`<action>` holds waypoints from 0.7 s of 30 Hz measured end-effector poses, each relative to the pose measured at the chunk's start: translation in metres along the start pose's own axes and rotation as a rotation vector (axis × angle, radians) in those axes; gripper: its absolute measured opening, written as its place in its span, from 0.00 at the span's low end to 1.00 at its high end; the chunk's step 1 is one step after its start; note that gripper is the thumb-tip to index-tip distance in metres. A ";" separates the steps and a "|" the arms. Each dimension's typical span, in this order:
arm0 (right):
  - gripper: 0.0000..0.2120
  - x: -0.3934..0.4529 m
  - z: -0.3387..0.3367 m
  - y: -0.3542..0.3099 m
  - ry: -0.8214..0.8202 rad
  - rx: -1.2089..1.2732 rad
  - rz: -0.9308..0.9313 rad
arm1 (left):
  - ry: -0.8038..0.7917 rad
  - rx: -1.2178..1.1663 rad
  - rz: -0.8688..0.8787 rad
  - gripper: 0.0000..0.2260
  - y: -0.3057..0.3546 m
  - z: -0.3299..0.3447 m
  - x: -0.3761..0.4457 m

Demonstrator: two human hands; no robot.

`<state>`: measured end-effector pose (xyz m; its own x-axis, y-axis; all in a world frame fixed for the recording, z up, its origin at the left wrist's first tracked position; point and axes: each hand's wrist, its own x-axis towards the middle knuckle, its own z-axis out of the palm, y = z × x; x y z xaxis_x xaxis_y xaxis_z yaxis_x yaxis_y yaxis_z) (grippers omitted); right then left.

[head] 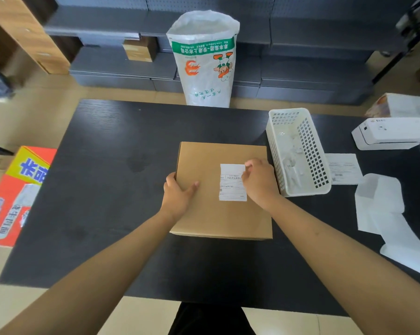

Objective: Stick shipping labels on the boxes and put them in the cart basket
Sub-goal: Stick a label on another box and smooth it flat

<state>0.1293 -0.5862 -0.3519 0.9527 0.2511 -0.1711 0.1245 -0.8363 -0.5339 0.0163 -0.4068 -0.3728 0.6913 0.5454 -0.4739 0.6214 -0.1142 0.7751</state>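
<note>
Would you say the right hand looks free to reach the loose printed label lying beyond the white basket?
Probably yes. The right hand would only need to pass over or around the white perforated plastic basket; the loose printed paper label lies uncovered on the black table.

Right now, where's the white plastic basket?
In the head view, the white plastic basket stands on the black table, right of the cardboard box, just beyond the right hand, with the label printer farther right.

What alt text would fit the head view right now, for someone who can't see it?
A person's right hand presses a white shipping label onto a flat cardboard box on a black table, while the left hand steadies the box's left edge. A white perforated basket stands just right of the box.
</note>
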 end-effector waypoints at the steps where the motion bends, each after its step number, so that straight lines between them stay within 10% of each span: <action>1: 0.13 0.001 0.000 0.001 -0.006 -0.003 -0.003 | -0.003 -0.004 -0.005 0.33 0.000 0.000 0.000; 21: 0.03 0.020 0.003 0.001 -0.027 0.034 0.087 | -0.003 0.044 -0.022 0.33 0.004 -0.001 -0.005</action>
<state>0.1475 -0.5802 -0.3582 0.9517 0.1913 -0.2404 0.0311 -0.8385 -0.5441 0.0146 -0.4090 -0.3667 0.6786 0.5459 -0.4914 0.6517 -0.1388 0.7457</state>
